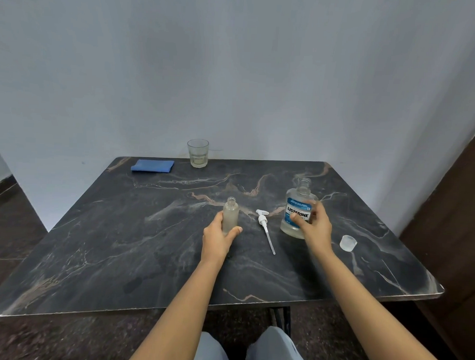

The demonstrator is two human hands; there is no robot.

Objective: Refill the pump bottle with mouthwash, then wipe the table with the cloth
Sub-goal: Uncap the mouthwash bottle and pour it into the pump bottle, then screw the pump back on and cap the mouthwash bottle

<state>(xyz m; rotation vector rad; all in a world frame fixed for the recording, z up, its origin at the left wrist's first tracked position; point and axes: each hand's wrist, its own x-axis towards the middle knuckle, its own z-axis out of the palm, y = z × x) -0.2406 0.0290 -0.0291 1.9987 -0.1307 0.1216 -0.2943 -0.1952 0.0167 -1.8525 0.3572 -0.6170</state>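
A frosted pump bottle (pixel 231 212) stands upright and uncapped near the middle of the dark marble table (pixel 121 243). My left hand (pixel 219 237) grips its lower half. Its white pump head (pixel 264 226) lies flat just to the right, tube pointing toward me. Further right stands the clear mouthwash bottle (pixel 297 206) with a blue label, open at the top. My right hand (pixel 314 227) wraps around its front. The mouthwash cap (pixel 348 242) sits on the table to the right. A folded blue cloth (pixel 152 165) lies at the far left edge.
A drinking glass (pixel 197 153) stands at the table's far edge by the pale wall. A dark wooden panel (pixel 456 214) rises along the right side. My knees show below the near table edge.
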